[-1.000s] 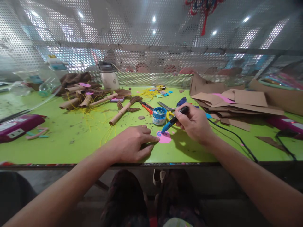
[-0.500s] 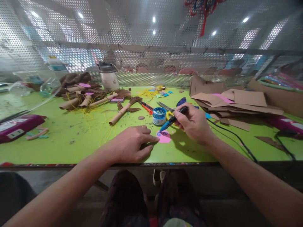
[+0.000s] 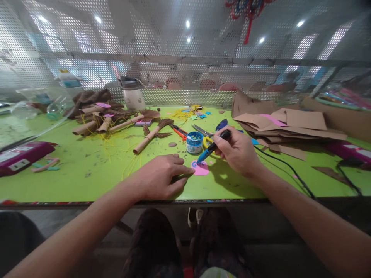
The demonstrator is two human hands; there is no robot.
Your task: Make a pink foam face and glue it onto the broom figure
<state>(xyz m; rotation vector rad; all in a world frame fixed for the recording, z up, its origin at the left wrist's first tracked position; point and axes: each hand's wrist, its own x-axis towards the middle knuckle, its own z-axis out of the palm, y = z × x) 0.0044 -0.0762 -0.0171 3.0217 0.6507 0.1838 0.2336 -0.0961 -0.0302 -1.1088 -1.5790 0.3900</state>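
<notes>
A small pink piece of paper (image 3: 201, 170) with blue marks lies on the green table. My right hand (image 3: 239, 152) grips a blue marker (image 3: 208, 152) with a black rear end, its tip on or just over the blue marks. With the index fingertip, my left hand (image 3: 165, 175) touches the paper's left edge; its thumb is apart and its other fingers are partly curled on the table. Just behind the paper stands a blue-rimmed jar (image 3: 194, 143). Yellow-handled scissors (image 3: 207, 141) lie beside the jar, partly hidden by my right hand.
An orange cutter (image 3: 180, 133) and a brown paper roll (image 3: 146, 141) lie left of the jar. More rolls (image 3: 87, 126) pile at back left near a white jug (image 3: 133, 94). Brown paper sheets (image 3: 292, 123) are stacked right. A black cord (image 3: 285, 164) crosses the right side.
The marker tip has shifted slightly to the right across the pink paper. My left hand stays in place at the paper's edge.
</notes>
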